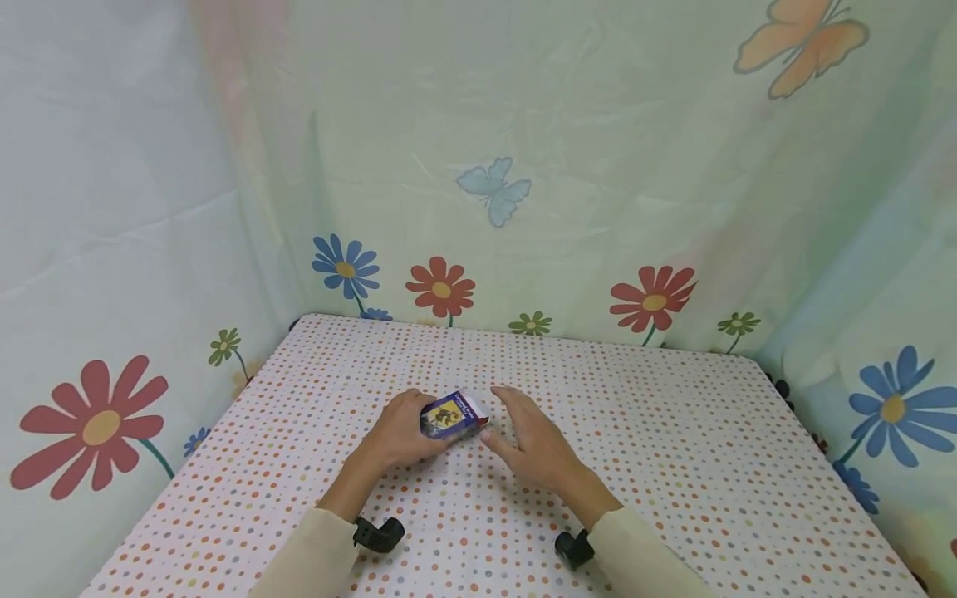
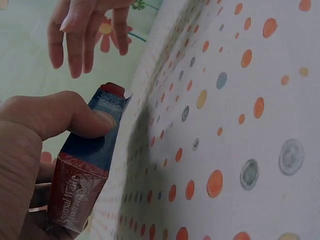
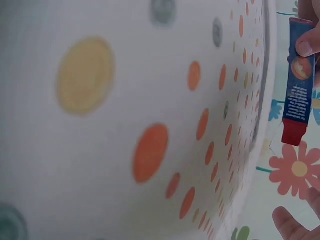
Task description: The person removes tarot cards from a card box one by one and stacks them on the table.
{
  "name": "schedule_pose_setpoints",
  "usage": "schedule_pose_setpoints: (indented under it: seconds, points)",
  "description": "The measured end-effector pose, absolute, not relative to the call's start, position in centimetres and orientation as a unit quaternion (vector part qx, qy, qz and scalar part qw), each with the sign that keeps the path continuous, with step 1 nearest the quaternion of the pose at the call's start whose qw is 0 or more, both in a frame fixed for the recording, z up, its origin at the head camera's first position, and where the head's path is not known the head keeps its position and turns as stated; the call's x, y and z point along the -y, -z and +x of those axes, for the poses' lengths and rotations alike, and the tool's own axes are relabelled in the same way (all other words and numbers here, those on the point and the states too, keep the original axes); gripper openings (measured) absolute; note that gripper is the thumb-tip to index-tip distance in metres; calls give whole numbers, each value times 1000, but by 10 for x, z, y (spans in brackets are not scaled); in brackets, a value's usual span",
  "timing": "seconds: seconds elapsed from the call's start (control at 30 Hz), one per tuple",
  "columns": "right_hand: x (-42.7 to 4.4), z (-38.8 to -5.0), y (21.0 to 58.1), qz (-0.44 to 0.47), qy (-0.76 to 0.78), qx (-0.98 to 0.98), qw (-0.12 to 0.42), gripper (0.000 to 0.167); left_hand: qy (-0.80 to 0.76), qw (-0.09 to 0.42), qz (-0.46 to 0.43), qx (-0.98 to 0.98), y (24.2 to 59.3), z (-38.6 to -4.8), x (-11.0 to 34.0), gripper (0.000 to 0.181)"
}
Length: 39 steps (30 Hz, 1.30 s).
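A small blue and red card box (image 1: 450, 415) with a yellow picture on its face is gripped by my left hand (image 1: 404, 429), thumb along one side. Its red end flap stands out at the end toward my right hand in the right wrist view, where the box (image 3: 299, 75) shows a blue side. In the left wrist view the thumb of my left hand (image 2: 55, 117) presses the box's blue side (image 2: 95, 145). Apart from the box, my right hand (image 1: 537, 444) is held with fingers extended and holds nothing. The left hand's other fingers are partly hidden behind the box.
A white cloth with colourful dots (image 1: 673, 465) covers the table. Around it hang pale curtains (image 1: 598, 166) printed with flowers and butterflies. Each wrist wears a small black device, one at the left sleeve (image 1: 379, 535) and one at the right (image 1: 574, 549).
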State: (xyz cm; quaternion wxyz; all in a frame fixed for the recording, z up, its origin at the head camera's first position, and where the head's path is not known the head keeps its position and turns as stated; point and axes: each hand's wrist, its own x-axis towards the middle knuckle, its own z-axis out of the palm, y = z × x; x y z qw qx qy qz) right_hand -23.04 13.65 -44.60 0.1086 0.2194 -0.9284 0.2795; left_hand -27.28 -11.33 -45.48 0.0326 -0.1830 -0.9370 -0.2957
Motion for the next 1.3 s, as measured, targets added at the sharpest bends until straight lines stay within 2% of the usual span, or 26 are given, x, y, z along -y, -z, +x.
schedule_pose_setpoints:
  seconds: [0.17,0.5,0.63,0.97,1.3]
  points:
    - [-140,-226,443,242,-266,923,137,68,297,57,-211,930,447,-261,111,72]
    - [-148,-222,437,299,-260,895,204,45,272,164,-308,897,443,-241,116,64]
    - [-148,-217,432,298,-256,894,218,39,287,190,-328,880,445,-235,117,63]
    - [-140,-199,424,277,-280,894,215,28,331,206,-366,845,449,-222,114,66]
    - [-138,-191,428,259,-320,892,184,30,354,200,-391,826,447,-213,113,69]
